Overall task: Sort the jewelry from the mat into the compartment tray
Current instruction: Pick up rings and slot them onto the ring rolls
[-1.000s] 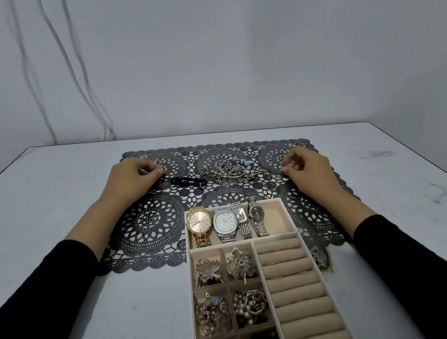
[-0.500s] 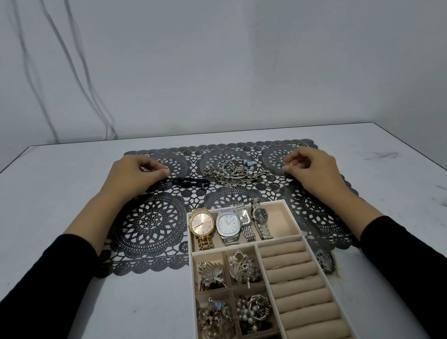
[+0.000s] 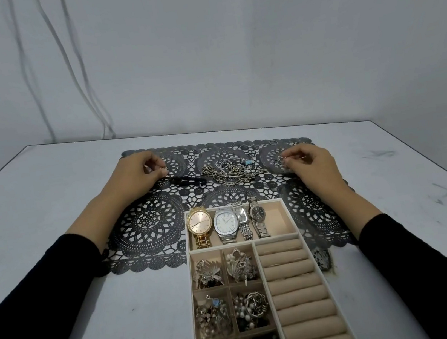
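Overrunning bottom edge, compartment tray

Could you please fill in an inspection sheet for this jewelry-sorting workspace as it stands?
Surface: grey table, scuffed on the right; dark lace mat on it.
Job's things: compartment tray with four watches in its far compartment; chain pile, black clip and loose ring on the mat.
Clutter: speckled object beside the tray's right wall.
Hands: left hand pinches a small ring; right hand pinches a thin ring.
Cables: wires hanging down the wall, left.
Surroundings: plain grey wall.
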A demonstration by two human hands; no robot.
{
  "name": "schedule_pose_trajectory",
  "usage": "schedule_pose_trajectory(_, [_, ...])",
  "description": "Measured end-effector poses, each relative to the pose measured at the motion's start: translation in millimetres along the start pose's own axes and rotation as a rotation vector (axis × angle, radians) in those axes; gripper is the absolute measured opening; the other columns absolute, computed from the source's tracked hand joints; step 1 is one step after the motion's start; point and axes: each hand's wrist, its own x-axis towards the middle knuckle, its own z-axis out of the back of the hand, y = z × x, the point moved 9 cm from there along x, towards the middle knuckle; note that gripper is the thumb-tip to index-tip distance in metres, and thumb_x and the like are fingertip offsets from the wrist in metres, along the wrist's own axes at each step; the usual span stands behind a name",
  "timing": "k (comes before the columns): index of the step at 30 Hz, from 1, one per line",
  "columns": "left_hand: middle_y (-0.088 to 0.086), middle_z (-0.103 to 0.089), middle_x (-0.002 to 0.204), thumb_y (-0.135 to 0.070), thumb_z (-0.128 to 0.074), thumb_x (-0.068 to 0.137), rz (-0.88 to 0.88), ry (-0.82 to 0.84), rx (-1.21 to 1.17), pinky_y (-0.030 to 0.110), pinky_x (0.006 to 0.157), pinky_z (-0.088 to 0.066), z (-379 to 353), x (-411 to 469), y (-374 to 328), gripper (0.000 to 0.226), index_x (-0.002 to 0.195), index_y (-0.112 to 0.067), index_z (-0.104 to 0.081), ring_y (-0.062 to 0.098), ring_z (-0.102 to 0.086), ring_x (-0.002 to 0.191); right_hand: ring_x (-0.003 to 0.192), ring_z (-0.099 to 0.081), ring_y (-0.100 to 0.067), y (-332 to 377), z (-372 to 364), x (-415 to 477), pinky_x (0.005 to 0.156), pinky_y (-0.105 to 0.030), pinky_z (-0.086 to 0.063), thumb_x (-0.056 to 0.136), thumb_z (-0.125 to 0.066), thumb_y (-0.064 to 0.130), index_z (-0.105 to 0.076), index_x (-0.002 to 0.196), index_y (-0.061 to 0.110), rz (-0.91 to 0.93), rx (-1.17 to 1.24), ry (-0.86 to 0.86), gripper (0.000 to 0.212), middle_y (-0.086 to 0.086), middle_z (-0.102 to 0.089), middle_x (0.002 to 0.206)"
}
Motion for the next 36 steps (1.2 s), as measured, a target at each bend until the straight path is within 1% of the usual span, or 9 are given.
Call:
schedule_pose_trajectory(2, [-0.015, -0.059, 0.080, -0.021, -0.068, 0.089, -0.012, -0.026, 0.000, 0.009, 0.062, -0.031, 2.1, -3.1, -3.9, 0.004, 0.090, -0.017, -0.067, -0.003, -0.050, 0.073, 0.084, -0.069, -0.018, -0.3, 1.4, -1.5, 0.081, -0.032, -0.057, 0.085, -0.066, 0.010, -0.072, 0.086, 0.024, -0.009, 0.051, 0.001, 0.015, 0.001, -0.069, 0.087])
schedule_pose_trajectory(5, [-0.006, -0.065, 0.084, -0.020, -0.067, 0.089, -0.022, -0.087, -0.023, 0.008, 0.062, -0.033, 8.4, -9.6, -10.5, 0.003, 0.088, -0.017, -0.067, -0.003, -0.051, 0.072, 0.087, -0.066, -0.018, 6.6, 6.2, -7.2, 0.081, -0.032, -0.057, 0.084, -0.069, 0.010, -0.072, 0.086, 0.025, 0.001, 0.116, -0.013, 0.015, 0.001, -0.070, 0.088])
schedule_pose_trajectory(7, [-0.002, -0.066, 0.084, -0.019, -0.067, 0.089, -0.018, -0.153, -0.080, 0.007, 0.059, -0.038, 16.4, -16.2, -14.7, 0.003, 0.089, -0.016, -0.068, -0.001, -0.054, 0.071, 0.089, -0.068, -0.022, 10.2, 7.8, -13.3, 0.083, -0.040, -0.057, 0.084, -0.069, 0.010, -0.073, 0.088, 0.024, -0.024, 0.196, -0.007, 0.015, -0.003, -0.072, 0.090])
schedule_pose_trajectory(10, [-0.005, -0.066, 0.083, -0.022, -0.067, 0.089, -0.008, -0.224, -0.158, 0.011, 0.063, -0.040, 26.7, -28.5, -22.2, 0.007, 0.091, -0.015, -0.069, 0.001, -0.055, 0.072, 0.092, -0.069, -0.029, 17.6, 8.7, -25.4, 0.081, -0.047, -0.058, 0.084, -0.069, 0.006, -0.074, 0.095, 0.014, -0.060, 0.315, 0.012, 0.014, -0.011, -0.072, 0.093])
schedule_pose_trajectory(16, [-0.014, -0.063, 0.081, -0.027, -0.066, 0.090, -0.038, -0.276, -0.287, 0.009, 0.064, -0.040, 41.0, -61.4, -47.2, 0.005, 0.088, -0.022, -0.067, -0.001, -0.054, 0.070, 0.086, -0.071, -0.017, 42.5, 14.9, -52.6, 0.082, -0.026, -0.056, 0.083, -0.069, 0.004, -0.073, 0.100, 0.008, -0.025, 0.419, 0.019, 0.017, -0.010, -0.073, 0.094])
schedule_pose_trajectory(24, [-0.011, -0.066, 0.082, -0.028, -0.068, 0.089, -0.118, -0.287, -0.463, 0.014, 0.066, -0.046, 49.3, -107.2, -85.1, 0.008, 0.090, -0.021, -0.068, 0.001, -0.056, 0.072, 0.089, -0.072, -0.021, 67.0, 28.8, -92.6, 0.082, -0.028, -0.057, 0.082, -0.071, 0.004, -0.073, 0.100, 0.008, 0.036, 0.498, 0.046, 0.019, -0.007, -0.075, 0.094])
schedule_pose_trajectory(27, [-0.004, -0.068, 0.086, -0.025, -0.068, 0.089, -0.168, -0.248, -0.497, 0.014, 0.067, -0.048, 43.5, -125.8, -104.2, 0.008, 0.092, -0.018, -0.068, 0.004, -0.058, 0.076, 0.086, -0.072, -0.020, 76.0, 35.6, -110.3, 0.078, -0.023, -0.056, 0.081, -0.071, 0.004, -0.073, 0.099, 0.008, 0.071, 0.508, 0.058, 0.019, -0.007, -0.075, 0.091])
schedule_pose_trajectory(31, [-0.007, -0.066, 0.082, -0.021, -0.069, 0.088, -0.213, -0.199, -0.524, 0.017, 0.064, -0.050, 35.7, -153.0, -126.4, 0.004, 0.091, -0.020, -0.067, 0.003, -0.058, 0.072, 0.082, -0.071, -0.016, 83.4, 42.5, -133.6, 0.075, -0.020, -0.053, 0.081, -0.072, 0.003, -0.073, 0.099, 0.004, 0.110, 0.478, 0.086, 0.019, -0.007, -0.075, 0.089])
schedule_pose_trajectory(36, [-0.006, -0.067, 0.082, -0.020, -0.069, 0.088, -0.271, -0.154, -0.513, 0.036, 0.066, -0.053, 23.5, -178.9, -141.0, 0.004, 0.091, -0.019, -0.068, 0.014, -0.060, 0.072, 0.077, -0.070, -0.010, 87.9, 45.3, -161.3, 0.065, -0.016, -0.054, 0.082, -0.070, -0.001, -0.073, 0.092, 0.010, 0.147, 0.441, 0.169, 0.015, 0.002, -0.074, 0.083])
